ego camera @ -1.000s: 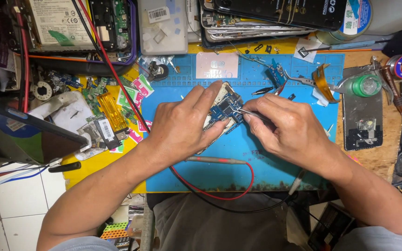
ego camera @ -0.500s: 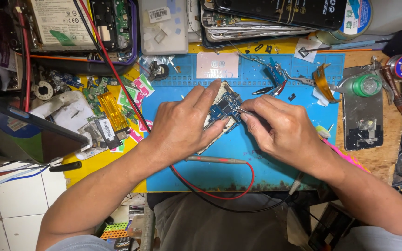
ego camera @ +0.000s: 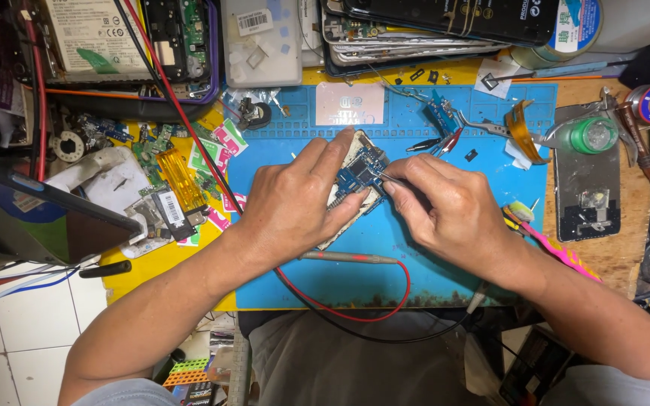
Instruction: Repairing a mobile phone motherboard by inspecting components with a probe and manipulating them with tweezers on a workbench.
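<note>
A small blue circuit board (ego camera: 360, 171) lies in an opened phone frame on the blue work mat (ego camera: 430, 263). My left hand (ego camera: 295, 199) presses down on the frame's left side, fingers spread over it. My right hand (ego camera: 445, 207) pinches thin metal tweezers (ego camera: 385, 178) whose tip touches the board's right edge. A red test lead with a grey probe (ego camera: 347, 258) lies on the mat just below my hands.
Opened phones and parts trays (ego camera: 152, 37) crowd the back of the bench. Loose boards, stickers and a yellow flex strip (ego camera: 178, 177) litter the left. A grey holder plate with a green-capped bottle (ego camera: 592, 135) stands right. A dark tablet (ego camera: 31, 218) overhangs the left edge.
My right hand has shifted slightly left toward the board with the tweezers. My left hand keeps its hold on the frame.
</note>
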